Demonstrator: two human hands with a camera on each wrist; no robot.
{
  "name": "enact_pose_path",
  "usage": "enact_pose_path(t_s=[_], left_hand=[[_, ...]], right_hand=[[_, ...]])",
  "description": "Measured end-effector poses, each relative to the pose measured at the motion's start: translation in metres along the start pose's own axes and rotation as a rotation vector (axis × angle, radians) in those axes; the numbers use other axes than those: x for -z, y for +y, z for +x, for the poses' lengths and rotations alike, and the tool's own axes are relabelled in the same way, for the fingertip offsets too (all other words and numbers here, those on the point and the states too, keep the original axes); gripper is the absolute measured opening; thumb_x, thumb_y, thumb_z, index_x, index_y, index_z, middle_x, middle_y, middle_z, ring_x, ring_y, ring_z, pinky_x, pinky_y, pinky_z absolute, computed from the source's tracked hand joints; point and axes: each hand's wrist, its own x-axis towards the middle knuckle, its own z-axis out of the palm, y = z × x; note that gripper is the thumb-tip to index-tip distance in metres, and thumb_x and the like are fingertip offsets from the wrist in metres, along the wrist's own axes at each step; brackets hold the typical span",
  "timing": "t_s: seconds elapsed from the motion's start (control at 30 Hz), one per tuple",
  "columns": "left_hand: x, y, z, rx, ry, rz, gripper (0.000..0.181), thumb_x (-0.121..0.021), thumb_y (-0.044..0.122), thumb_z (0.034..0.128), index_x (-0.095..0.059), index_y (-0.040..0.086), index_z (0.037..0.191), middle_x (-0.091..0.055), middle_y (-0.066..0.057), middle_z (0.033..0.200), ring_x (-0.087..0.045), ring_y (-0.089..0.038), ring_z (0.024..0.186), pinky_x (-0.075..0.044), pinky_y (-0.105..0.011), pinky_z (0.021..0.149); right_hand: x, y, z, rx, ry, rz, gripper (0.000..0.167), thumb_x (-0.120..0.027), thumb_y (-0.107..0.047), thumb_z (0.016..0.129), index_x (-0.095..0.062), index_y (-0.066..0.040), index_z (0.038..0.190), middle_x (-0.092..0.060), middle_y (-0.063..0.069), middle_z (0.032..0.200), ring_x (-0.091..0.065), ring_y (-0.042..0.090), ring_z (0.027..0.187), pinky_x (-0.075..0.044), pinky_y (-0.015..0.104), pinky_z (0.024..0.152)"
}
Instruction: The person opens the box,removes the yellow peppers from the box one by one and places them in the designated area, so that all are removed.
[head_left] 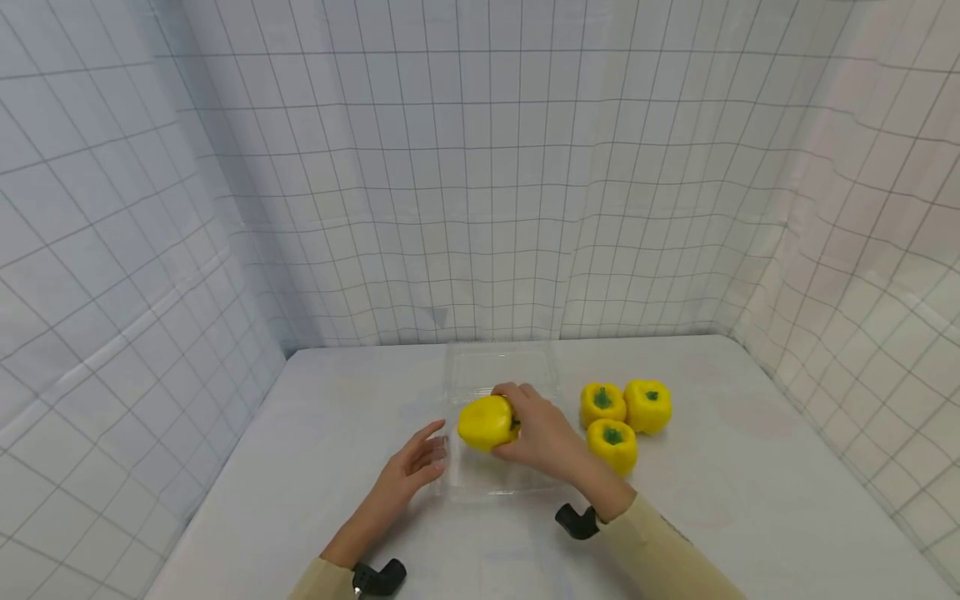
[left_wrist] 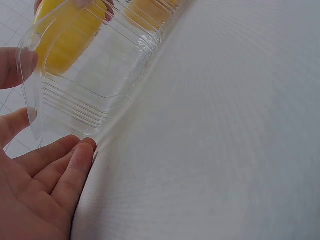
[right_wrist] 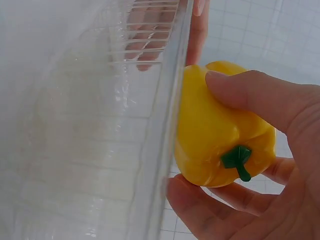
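My right hand (head_left: 542, 435) grips a yellow bell pepper (head_left: 486, 423) above the clear plastic container (head_left: 472, 483). The pepper lies on its side, its green stem (right_wrist: 237, 159) turned toward the palm. In the right wrist view, thumb and fingers hold the pepper (right_wrist: 210, 130) from opposite sides, next to the container's rim (right_wrist: 155, 145). My left hand (head_left: 408, 468) is at the container's left side. The left wrist view shows its loosely bent fingers (left_wrist: 65, 170) against the clear wall, apparently without a grip round it.
Three more yellow bell peppers (head_left: 615, 446) stand grouped on the white table (head_left: 712, 500), right of the container. The container's clear lid (head_left: 502, 364) lies folded back behind it. Grid-patterned curtains (head_left: 465, 208) surround the table at the back and sides.
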Motion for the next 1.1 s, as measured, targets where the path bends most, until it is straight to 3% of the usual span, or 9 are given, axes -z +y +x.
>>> enact_pose_path(t_s=[0.43, 0.6, 1.1], left_hand=[[0.0, -0.001, 0.001, -0.002, 0.01, 0.006, 0.062, -0.064, 0.022, 0.0998, -0.037, 0.023, 0.156, -0.048, -0.016, 0.149, -0.047, -0.032, 0.137, -0.037, -0.052, 0.111], [0.0, -0.002, 0.001, -0.002, 0.014, -0.007, 0.062, -0.064, 0.021, 0.0997, -0.038, 0.024, 0.156, -0.048, -0.014, 0.149, -0.048, -0.031, 0.136, -0.038, -0.051, 0.111], [0.001, -0.003, 0.002, -0.015, 0.019, 0.002, 0.062, -0.065, 0.021, 0.0994, -0.038, 0.026, 0.156, -0.048, -0.015, 0.149, -0.046, -0.032, 0.137, -0.038, -0.051, 0.111]], right_hand=[[0.019, -0.008, -0.013, 0.024, 0.08, 0.005, 0.074, -0.09, -0.025, 0.076, -0.049, -0.023, 0.137, -0.056, -0.004, 0.121, -0.057, 0.012, 0.099, -0.052, 0.034, 0.089], [0.029, -0.012, -0.018, 0.012, 0.095, 0.035, 0.073, -0.089, -0.023, 0.076, -0.049, -0.024, 0.137, -0.055, -0.006, 0.122, -0.057, 0.011, 0.098, -0.052, 0.032, 0.087], [0.053, -0.006, -0.033, -0.059, 0.15, -0.014, 0.075, -0.089, -0.027, 0.077, -0.047, -0.027, 0.14, -0.052, -0.009, 0.125, -0.054, 0.012, 0.098, -0.052, 0.03, 0.083]])
